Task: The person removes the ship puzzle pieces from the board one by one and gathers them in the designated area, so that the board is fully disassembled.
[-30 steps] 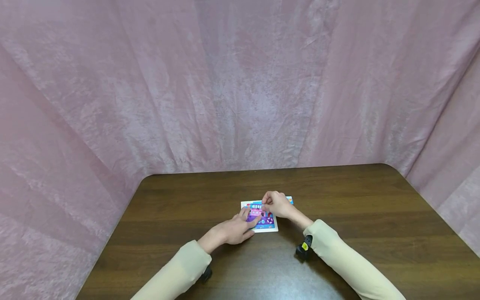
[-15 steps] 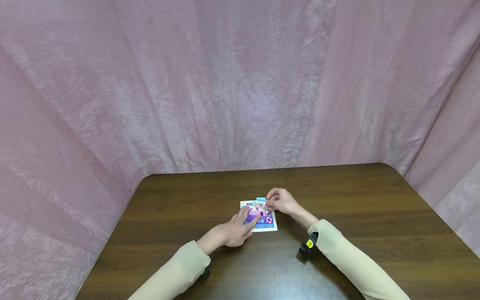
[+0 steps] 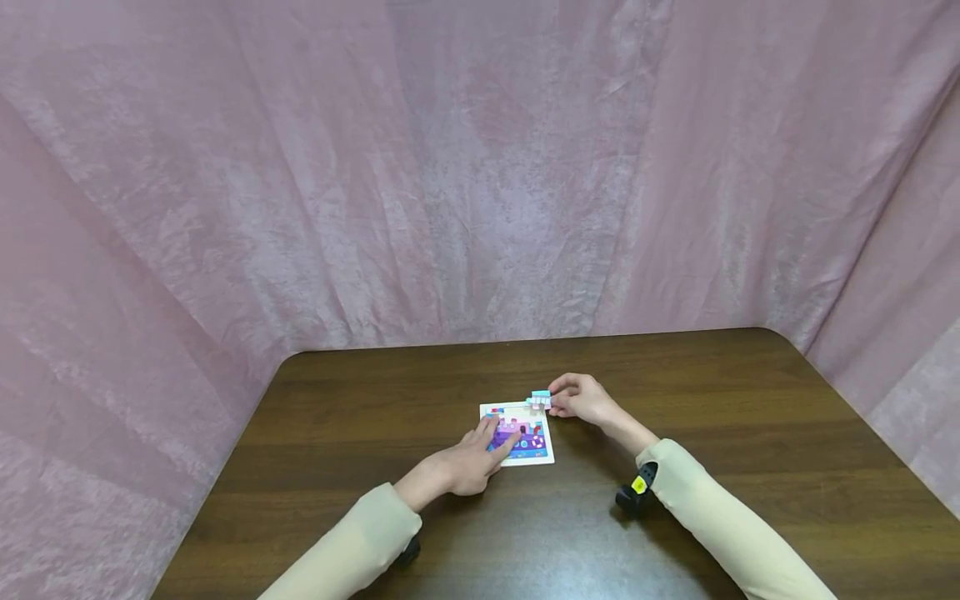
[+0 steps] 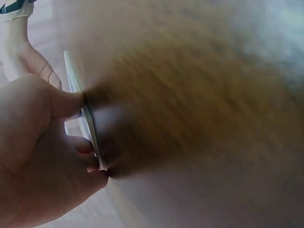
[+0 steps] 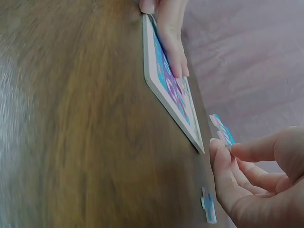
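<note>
A small framed jigsaw puzzle (image 3: 540, 452) with a purple, pink and blue picture lies on the table. My left hand (image 3: 463, 467) rests on its left side, fingers spread and fairly straight across the picture. At the puzzle's upper right corner, my right hand (image 3: 588, 402) pinches a jigsaw piece (image 5: 223, 130) between thumb and fingertips. That piece is light blue and pink with white panels, and in the right wrist view it is held up off the table. A pale bare strip shows along the top of the puzzle. In the left wrist view, the fingertips reach the frame's edge (image 4: 90, 126).
Another blue puzzle piece (image 5: 208, 206) lies on the table near the right hand in the right wrist view; the head view hides it. The brown wooden table (image 3: 375, 383) ends at a pink curtain (image 3: 480, 208). Black wrist cameras (image 3: 633, 498) sit under the sleeves.
My right hand has drawn the jigsaw piece out of the puzzle's top and moved right with it, exposing the pale strip. My left hand has stayed nearly still on the puzzle.
</note>
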`<state>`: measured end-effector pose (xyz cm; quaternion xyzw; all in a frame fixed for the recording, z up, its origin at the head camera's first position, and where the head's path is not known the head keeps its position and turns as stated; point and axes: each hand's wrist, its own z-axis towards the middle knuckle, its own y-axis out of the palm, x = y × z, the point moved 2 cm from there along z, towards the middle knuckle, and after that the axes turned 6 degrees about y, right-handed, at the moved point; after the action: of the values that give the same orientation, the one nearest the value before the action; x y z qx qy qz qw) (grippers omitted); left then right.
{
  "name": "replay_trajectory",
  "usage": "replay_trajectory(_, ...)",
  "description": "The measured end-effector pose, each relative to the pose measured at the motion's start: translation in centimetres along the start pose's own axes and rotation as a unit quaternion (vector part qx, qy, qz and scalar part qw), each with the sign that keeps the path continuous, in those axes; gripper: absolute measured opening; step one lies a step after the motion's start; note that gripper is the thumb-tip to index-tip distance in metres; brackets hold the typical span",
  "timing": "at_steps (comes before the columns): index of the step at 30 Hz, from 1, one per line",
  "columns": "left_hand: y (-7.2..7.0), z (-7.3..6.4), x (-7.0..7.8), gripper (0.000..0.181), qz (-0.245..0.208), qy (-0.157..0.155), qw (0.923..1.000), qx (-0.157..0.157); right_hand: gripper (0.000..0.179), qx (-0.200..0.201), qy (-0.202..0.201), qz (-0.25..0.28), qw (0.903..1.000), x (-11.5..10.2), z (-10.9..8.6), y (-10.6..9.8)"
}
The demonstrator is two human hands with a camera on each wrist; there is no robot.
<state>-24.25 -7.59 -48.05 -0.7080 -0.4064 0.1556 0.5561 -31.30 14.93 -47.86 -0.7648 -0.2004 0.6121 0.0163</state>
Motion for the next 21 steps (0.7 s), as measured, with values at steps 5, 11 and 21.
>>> replay_trajectory(5,0.1,0.2,0.0,0.055,-0.002,-0.009,1.0,-0.003,0.022,0.003,0.001,0.008,1.0,0.3,-0.1,-1.1)
replay_trajectory(11,0.0,0.0,0.2,0.056,-0.005,-0.009,0.9999,-0.003,0.025,0.004,0.009,0.025,0.9996,0.7,-0.4,-2.2)
replay_trajectory(21,-0.3,-0.2,0.3,0.057,0.0,-0.006,1.0,-0.001,0.027,0.02,0.012,0.017,0.9996,1.3,-0.7,-3.6)
